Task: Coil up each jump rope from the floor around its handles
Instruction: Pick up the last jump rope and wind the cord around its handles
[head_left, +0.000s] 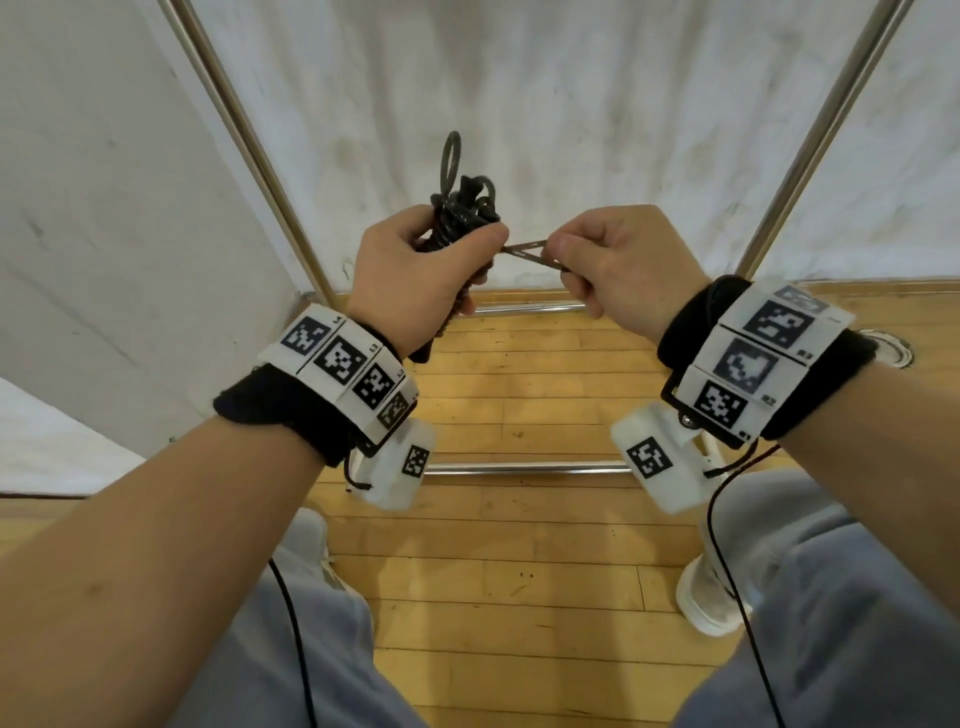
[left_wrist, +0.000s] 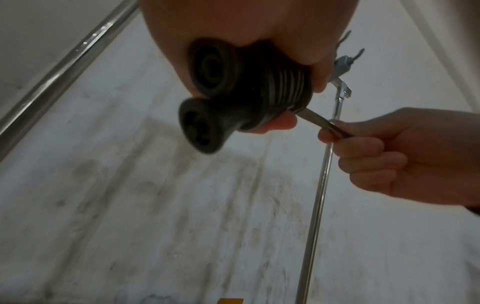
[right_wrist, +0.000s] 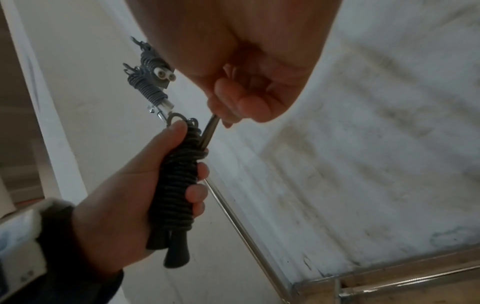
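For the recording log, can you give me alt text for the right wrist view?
A left hand grips a black jump rope coiled tightly around its two handles, while the right hand above pinches a short loop of cord coming off the coil. Behind them hang a grey coiled rope and white sheeting on metal rails.

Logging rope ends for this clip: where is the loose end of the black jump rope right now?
In the head view it runs centre frame from the coiled bundle in the left hand to the right hand, which pinches the loose end.
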